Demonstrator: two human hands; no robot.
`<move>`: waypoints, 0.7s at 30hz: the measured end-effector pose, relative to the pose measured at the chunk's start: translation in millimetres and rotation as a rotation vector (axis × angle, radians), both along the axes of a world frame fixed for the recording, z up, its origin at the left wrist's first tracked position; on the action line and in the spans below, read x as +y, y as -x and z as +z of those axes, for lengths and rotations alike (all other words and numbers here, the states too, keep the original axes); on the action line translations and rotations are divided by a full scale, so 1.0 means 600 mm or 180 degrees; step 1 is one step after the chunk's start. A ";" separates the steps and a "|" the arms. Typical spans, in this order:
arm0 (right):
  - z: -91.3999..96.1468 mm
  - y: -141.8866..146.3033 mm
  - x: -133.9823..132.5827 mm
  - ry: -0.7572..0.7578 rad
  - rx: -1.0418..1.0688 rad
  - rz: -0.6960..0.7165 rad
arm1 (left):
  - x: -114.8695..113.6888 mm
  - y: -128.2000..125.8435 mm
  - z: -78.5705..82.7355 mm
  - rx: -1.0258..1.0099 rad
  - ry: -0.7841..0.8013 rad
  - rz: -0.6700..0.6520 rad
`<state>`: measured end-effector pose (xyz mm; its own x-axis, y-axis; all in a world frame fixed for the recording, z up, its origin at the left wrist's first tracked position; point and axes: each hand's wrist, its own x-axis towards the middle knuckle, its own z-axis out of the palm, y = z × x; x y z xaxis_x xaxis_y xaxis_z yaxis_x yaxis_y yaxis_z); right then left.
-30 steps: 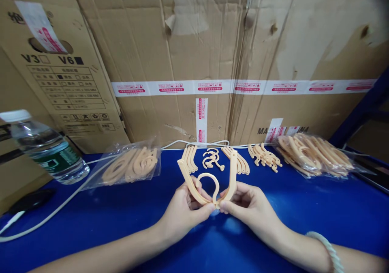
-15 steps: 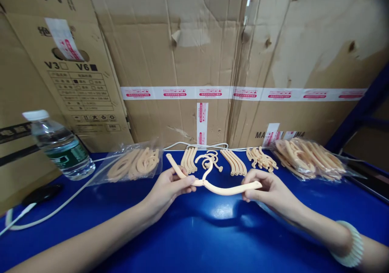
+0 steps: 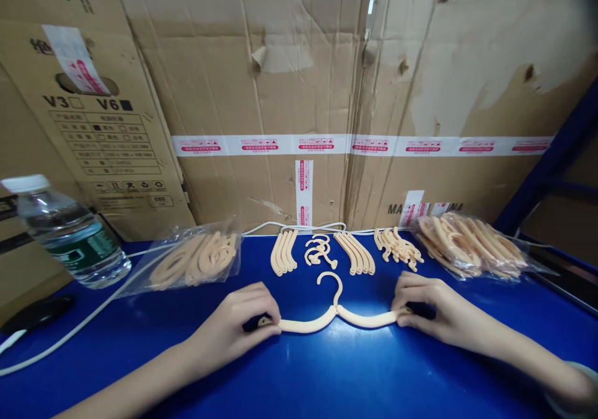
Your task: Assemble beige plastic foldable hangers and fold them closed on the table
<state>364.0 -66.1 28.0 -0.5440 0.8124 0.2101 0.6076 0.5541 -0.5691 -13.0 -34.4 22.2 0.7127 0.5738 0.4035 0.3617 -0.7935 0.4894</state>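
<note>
A beige clothes hanger [image 3: 308,326] lies spread out low over the blue table, its curved hook pointing away from me and two arms meeting at the middle joint. My left hand [image 3: 247,316] is closed on the outer end of the left arm, thumb and fingers pinching it. At the opposite end, my right hand [image 3: 423,304] pinches the tip of the right arm. Just beyond the hook lie some loose hooks [image 3: 320,251], flanked by a row of hanger arms [image 3: 284,252] on the left and another row [image 3: 355,253] on the right.
Farther right are a pile of small curved pieces [image 3: 398,244] and bagged hanger parts [image 3: 471,244]. Another plastic bag of parts [image 3: 194,258] lies left, near a water bottle [image 3: 70,235], a black device [image 3: 37,314] and a white cable [image 3: 100,312]. Cardboard [image 3: 261,95] stands behind the blue table [image 3: 327,381].
The hanger has come down toward the table and nearer to me. Its left arm has swung outward to level with the right one, and my left hand now holds that arm's end.
</note>
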 end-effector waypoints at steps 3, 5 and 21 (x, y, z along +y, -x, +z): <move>-0.007 0.005 -0.001 -0.0101 0.0019 -0.0205 | 0.001 0.000 -0.004 0.0133 -0.0364 -0.0084; -0.010 0.008 0.000 -0.0183 0.0001 -0.0305 | 0.003 0.002 -0.008 0.0164 -0.0499 -0.0034; -0.031 0.017 0.010 -0.0681 -0.0098 -0.0746 | 0.008 -0.001 -0.018 0.0189 -0.0811 0.0312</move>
<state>354.1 -60.3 9.3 -0.3560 0.8555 0.3761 0.7480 0.5021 -0.4341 -12.5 -29.7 11.3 0.6856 0.5264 0.5028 0.4649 -0.8481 0.2541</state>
